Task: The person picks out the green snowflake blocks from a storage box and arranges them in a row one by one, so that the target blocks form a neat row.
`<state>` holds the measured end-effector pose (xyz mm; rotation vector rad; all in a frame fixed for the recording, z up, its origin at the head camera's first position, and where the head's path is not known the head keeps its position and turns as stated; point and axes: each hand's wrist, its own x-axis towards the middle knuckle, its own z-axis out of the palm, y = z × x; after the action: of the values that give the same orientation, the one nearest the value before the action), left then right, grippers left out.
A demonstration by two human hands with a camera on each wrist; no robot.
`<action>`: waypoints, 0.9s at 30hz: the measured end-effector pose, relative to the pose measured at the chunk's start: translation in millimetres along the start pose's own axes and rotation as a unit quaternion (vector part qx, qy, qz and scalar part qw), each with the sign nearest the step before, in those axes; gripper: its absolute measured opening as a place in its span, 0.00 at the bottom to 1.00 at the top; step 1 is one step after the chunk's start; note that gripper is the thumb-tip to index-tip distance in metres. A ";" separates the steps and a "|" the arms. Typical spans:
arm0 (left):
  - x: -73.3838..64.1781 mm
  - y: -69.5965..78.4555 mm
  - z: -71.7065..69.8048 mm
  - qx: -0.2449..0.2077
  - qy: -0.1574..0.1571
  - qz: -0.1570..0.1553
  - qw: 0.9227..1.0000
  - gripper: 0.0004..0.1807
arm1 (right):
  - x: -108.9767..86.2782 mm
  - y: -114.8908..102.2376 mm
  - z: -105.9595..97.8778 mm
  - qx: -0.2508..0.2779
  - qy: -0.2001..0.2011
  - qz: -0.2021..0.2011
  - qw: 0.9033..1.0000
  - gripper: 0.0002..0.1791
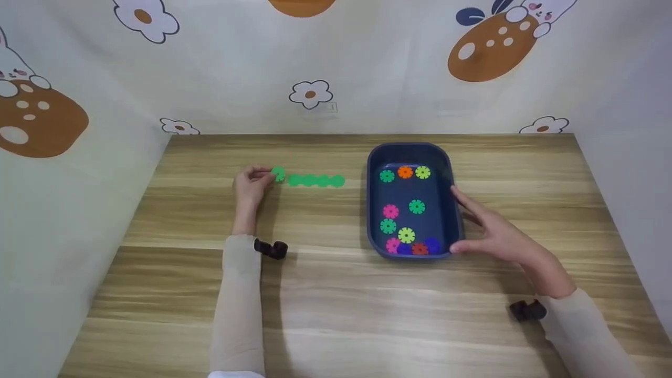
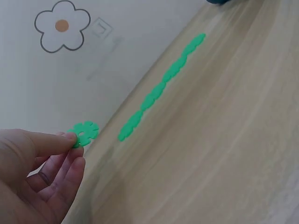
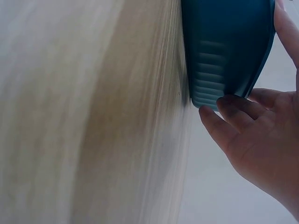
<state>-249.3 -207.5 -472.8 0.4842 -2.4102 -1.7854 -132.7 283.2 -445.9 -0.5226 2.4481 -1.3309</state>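
In the head view my left hand [image 1: 250,185] pinches a green notched disc [image 1: 278,174] between thumb and fingers. Seen in the left wrist view, the disc [image 2: 86,134] stands out past the fingertips, flower-shaped with a small hole in its middle. To its right on the table lies a row of several green discs [image 1: 316,181], joined end to end. My right hand [image 1: 493,233] rests against the right side of a dark blue bin [image 1: 374,210], thumb and fingers spread apart along its rim. The right wrist view shows fingertips on the bin's ridged outer wall [image 3: 210,70].
Inside the bin lie loose notched discs: green, an orange disc [image 1: 405,172], yellow-green, pink, red and blue, several bunched at its near end. A patterned curtain [image 1: 236,79] borders the wooden table [image 1: 336,310] at the back and sides. Dark wrist cameras [image 1: 271,249] sit on both sleeves.
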 end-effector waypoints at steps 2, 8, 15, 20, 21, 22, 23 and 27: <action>-0.1 -2.1 -0.5 0.022 0.005 -0.001 1.000 0.13 | 0.2 -0.3 -0.1 0.004 -0.001 0.000 1.000 0.60; 0.3 -4.2 0.5 0.097 0.010 0.002 0.995 0.12 | 0.6 -0.9 -0.1 0.009 -0.002 0.003 1.000 0.60; 1.9 -1.9 3.4 0.155 0.007 -0.022 0.988 0.12 | 0.8 -0.6 0.3 0.007 0.000 0.001 1.000 0.60; 1.5 0.9 5.9 0.181 0.011 -0.021 0.983 0.11 | 0.1 -0.3 0.3 0.007 -0.001 -0.001 1.000 0.60; 1.2 1.7 6.4 0.184 0.012 -0.020 0.983 0.11 | 0.0 -0.3 0.4 0.007 -0.001 -0.001 1.000 0.60; 0.9 2.3 6.8 0.190 0.012 -0.017 0.982 0.11 | 0.0 -0.5 0.5 0.008 -0.002 0.001 1.000 0.60; 0.4 3.0 7.1 0.194 0.013 -0.015 0.981 0.11 | -0.1 -0.5 0.6 0.008 -0.002 0.003 1.000 0.61; -1.9 4.8 7.6 0.220 0.008 -0.003 0.975 0.11 | -0.5 -0.7 1.2 0.009 -0.004 0.011 1.000 0.61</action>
<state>-250.4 -198.8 -470.4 0.5390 -2.7962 -1.2310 -131.6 282.2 -445.8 -0.4941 2.4267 -1.3371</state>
